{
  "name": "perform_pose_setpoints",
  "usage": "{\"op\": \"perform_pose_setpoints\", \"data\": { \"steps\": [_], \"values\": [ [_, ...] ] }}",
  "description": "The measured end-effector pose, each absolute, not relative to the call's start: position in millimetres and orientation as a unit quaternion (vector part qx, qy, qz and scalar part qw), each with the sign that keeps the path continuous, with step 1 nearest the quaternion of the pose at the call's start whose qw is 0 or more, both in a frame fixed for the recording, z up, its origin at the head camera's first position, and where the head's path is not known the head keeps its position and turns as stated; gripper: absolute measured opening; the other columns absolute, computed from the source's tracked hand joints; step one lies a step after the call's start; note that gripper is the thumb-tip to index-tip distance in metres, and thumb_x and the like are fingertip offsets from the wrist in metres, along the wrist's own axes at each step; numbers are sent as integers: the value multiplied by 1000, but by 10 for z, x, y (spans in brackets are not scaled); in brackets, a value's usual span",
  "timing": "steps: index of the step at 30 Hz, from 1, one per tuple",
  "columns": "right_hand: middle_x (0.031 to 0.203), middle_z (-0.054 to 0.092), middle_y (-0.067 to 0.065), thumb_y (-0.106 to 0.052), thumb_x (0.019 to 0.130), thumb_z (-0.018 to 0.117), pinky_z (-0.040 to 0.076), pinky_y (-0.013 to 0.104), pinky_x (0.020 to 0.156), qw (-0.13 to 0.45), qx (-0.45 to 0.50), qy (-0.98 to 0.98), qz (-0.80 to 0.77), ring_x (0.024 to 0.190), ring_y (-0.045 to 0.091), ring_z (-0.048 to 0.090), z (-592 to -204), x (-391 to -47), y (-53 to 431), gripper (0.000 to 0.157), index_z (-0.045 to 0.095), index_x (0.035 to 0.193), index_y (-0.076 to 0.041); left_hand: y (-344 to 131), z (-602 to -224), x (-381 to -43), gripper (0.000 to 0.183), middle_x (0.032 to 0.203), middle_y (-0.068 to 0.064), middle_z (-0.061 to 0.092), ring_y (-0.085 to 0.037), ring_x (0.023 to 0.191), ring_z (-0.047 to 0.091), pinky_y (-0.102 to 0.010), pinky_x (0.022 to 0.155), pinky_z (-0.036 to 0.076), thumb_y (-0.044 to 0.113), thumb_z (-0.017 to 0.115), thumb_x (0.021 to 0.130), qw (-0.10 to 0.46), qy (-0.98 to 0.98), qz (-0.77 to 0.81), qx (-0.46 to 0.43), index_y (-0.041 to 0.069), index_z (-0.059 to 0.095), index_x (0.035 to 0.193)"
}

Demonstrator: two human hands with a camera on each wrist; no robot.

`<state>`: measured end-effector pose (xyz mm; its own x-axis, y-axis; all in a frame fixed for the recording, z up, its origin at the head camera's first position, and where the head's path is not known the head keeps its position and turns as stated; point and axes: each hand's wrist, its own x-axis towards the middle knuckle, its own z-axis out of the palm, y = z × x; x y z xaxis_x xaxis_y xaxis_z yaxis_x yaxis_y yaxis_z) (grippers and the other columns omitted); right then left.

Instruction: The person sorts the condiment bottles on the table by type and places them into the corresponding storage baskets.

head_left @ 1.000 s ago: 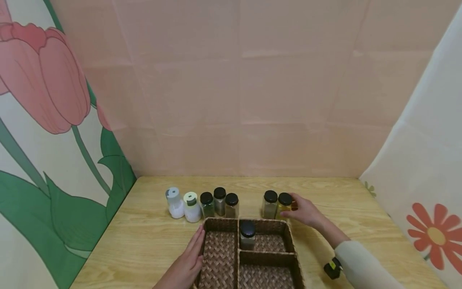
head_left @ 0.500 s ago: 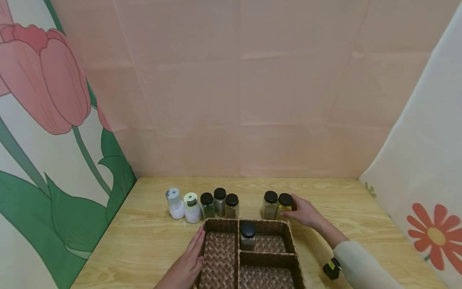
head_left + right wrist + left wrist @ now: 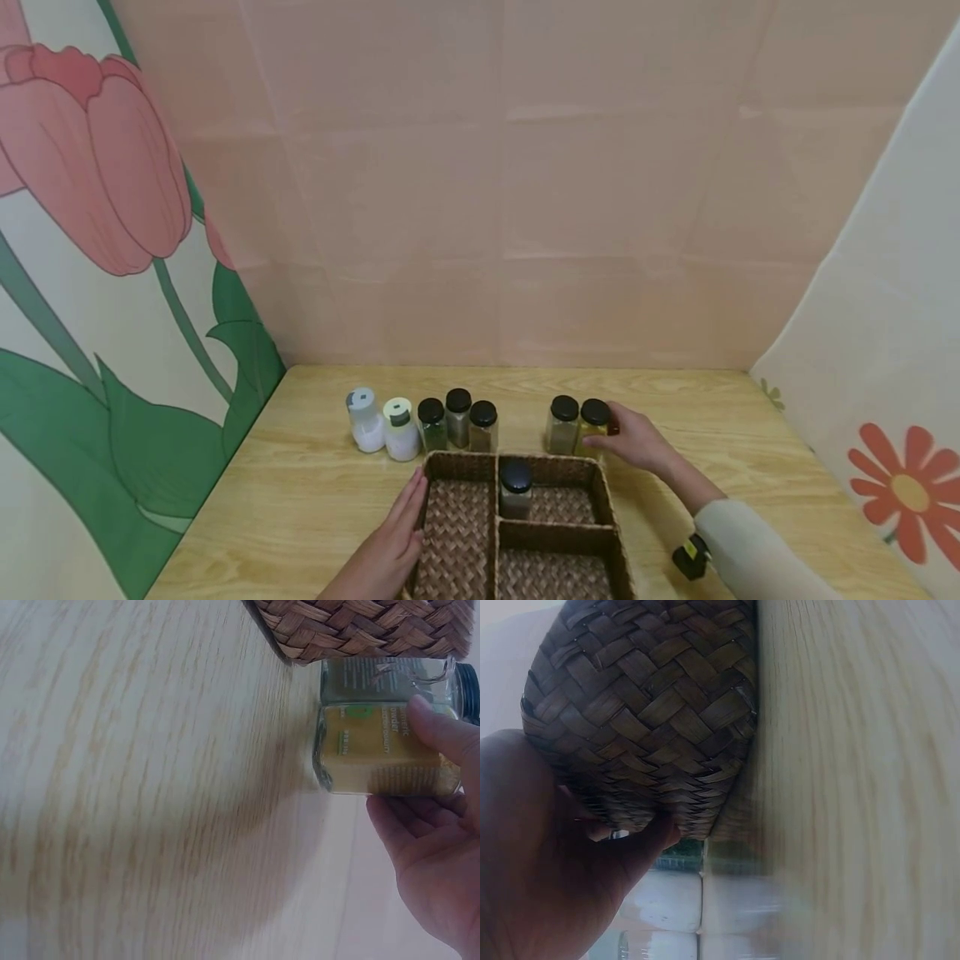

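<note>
My right hand (image 3: 637, 439) holds a spice jar (image 3: 592, 429) of yellow powder at the back right, its thumb on the labelled face. In the right wrist view that jar (image 3: 375, 750) has a dark lid and a label reading partly "powder". A second black-lidded jar (image 3: 562, 427) stands right beside it, on the left. My left hand (image 3: 386, 546) lies with extended fingers along the left outer wall of a brown woven basket (image 3: 551, 527), which has three compartments. One black-lidded jar (image 3: 515, 492) stands in the basket's back right compartment. The left wrist view shows the woven wall (image 3: 652, 697) close up.
Behind the basket's left part stand black-lidded jars (image 3: 432, 425) and two white-bodied bottles (image 3: 365, 422). A small black object with a yellow-green patch (image 3: 690, 557) lies by the right sleeve. A wall covering (image 3: 495, 208) rises at the wooden table's (image 3: 262, 500) back edge.
Almost nothing differs. The right hand stays at the yellow jar, with its thumb slightly further over the front, and the left hand keeps its place on the basket.
</note>
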<state>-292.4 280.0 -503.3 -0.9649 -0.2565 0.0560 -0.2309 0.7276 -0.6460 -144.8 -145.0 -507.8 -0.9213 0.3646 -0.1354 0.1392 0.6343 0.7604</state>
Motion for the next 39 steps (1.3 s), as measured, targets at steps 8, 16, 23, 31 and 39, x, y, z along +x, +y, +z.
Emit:
{"op": "perform_pose_setpoints", "data": {
  "steps": [8, 16, 23, 31, 39],
  "values": [
    [91, 61, 6, -44, 89, 77, 43, 33, 61, -6, -131, 934, -332, 77, 20, 54, -4928, -2906, 2802, 53, 59, 121, -6, -1434, -5058, -1441, 66, 171, 4, -4, -29, 155, 12, -62, 119, 20, 20, 41, 106, 157, 888, 414, 124, 17, 9, 164],
    [100, 67, 9, -44, 88, 78, 50, 35, 66, -19, -127, 935, -331, 86, 22, 60, -4839, -2878, 2840, 52, 60, 120, -6, -1443, -5056, -1433, 66, 171, 2, -3, -29, 155, 12, -62, 119, 20, 19, 41, 106, 152, 890, 410, 130, 14, 9, 164],
    [114, 68, 16, -48, 89, 75, 57, 42, 72, -16, -127, 935, -332, 99, 30, 65, -4780, -2859, 2873, 60, 60, 126, -4, -1447, -5069, -1433, 67, 171, 1, -3, -29, 155, 12, -61, 119, 20, 18, 41, 106, 147, 892, 406, 135, 13, 9, 164],
    [118, 68, 16, -51, 89, 74, 58, 43, 73, -18, -121, 933, -338, 104, 34, 65, -4693, -2827, 2869, 63, 59, 130, -6, -1448, -5080, -1440, 67, 171, 1, -4, -29, 155, 12, -61, 120, 20, 17, 41, 105, 144, 892, 405, 139, 12, 9, 164],
    [128, 64, 21, -50, 91, 72, 59, 47, 79, -11, -121, 929, -350, 114, 41, 63, -4578, -2787, 2849, 67, 54, 138, -5, -1454, -5091, -1439, 66, 171, 1, -4, -28, 155, 12, -61, 120, 20, 17, 40, 106, 135, 892, 407, 144, 13, 8, 164]
  ]
}}
